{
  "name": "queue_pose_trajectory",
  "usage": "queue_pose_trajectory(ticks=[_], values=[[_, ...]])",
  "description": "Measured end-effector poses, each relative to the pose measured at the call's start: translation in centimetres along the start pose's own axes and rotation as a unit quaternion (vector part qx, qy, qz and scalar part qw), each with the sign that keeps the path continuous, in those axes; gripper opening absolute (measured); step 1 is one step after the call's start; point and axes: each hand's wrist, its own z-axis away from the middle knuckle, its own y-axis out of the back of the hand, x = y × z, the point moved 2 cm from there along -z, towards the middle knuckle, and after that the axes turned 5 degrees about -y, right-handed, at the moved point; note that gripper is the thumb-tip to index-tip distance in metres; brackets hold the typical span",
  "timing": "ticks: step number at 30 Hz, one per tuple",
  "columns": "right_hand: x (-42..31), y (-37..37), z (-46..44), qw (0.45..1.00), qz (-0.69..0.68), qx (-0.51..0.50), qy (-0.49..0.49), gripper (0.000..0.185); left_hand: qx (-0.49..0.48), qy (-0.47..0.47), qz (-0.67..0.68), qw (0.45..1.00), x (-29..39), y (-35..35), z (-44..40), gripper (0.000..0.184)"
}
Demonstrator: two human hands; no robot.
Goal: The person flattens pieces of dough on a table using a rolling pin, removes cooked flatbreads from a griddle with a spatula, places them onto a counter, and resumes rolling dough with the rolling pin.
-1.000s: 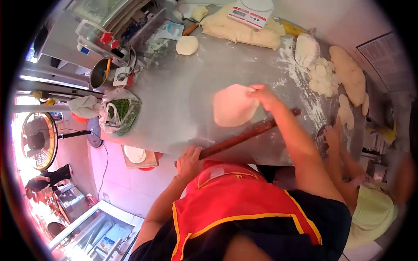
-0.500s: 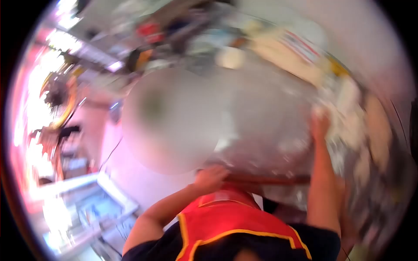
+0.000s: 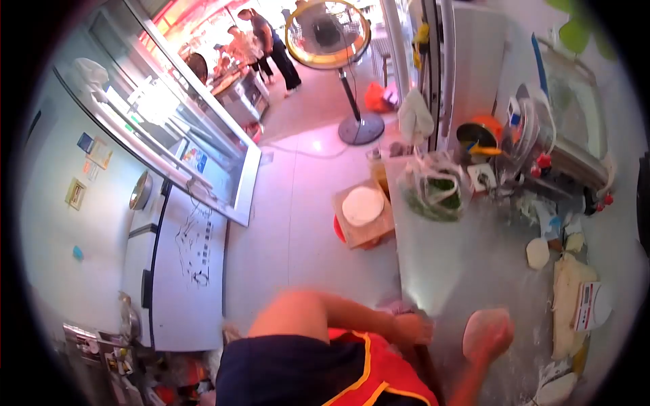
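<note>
My right hand (image 3: 494, 340) is on the table, its fingers curled at the edge of a flat, pale round of dough (image 3: 476, 326). Part of the dough is hidden under that hand. At the near edge of the grey table (image 3: 440, 264), my left hand (image 3: 414, 329) rests with its fingers stretched toward the tabletop and holds nothing visible; its fingers are slightly smeared. A smaller pale round (image 3: 537, 253) lies farther back, beside a long floury dough-coloured slab or cloth (image 3: 569, 298). I wear a red apron (image 3: 393, 365) with yellow trim.
A plastic bag of greens (image 3: 440, 193) sits at the table's far end. A white scale (image 3: 590, 306) stands along the right wall. Left of the table, a stool holds a board with a white disc (image 3: 363, 206). Beyond are a standing fan (image 3: 328, 34), a glass door and several people.
My view has swung left and sharpened, bringing the doorway, fan and stool into clear sight. The dough under my right hand is now distinct; my left hand stays at the table edge.
</note>
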Motion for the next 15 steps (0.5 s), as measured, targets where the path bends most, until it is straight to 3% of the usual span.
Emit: queue_pose_trajectory(ticks=[2, 3, 6, 9, 11, 13, 15], values=[[3.6, 0.3, -2.4, 0.995, -0.086, 0.043, 0.016, 0.047, 0.037, -0.028, -0.001, 0.999, -0.2, -0.4, 0.3, 0.038], [4.8, 0.8, -3.3, 0.995, -0.091, 0.043, 0.007, 0.046, -0.005, -0.010, 0.019, 1.000, 0.7, 1.7, 0.2, 0.043], [5.1, 2.4, -4.9, 0.993, -0.049, -0.049, -0.092, 0.033, 0.019, -0.021, 0.000, 1.000, 0.7, 1.7, 0.1, 0.049], [12.2, 0.5, -5.3, 0.982, -0.058, -0.131, -0.122, 0.032, 0.005, -0.034, -0.024, 0.999, -0.1, 1.7, -0.1, 0.038], [13.6, 1.6, -2.0, 0.954, -0.065, -0.240, -0.167, 0.037, 0.007, -0.047, -0.046, 0.998, -0.4, 2.0, -0.3, 0.029], [10.2, 4.7, 3.9, 0.981, -0.041, -0.186, -0.028, 0.042, 0.020, -0.058, -0.074, 0.995, -1.0, 3.5, -0.7, 0.019], [7.8, 6.8, 8.7, 0.982, -0.067, -0.146, -0.101, 0.042, 0.044, -0.065, -0.090, 0.993, -2.6, 3.4, -1.4, 0.019]])
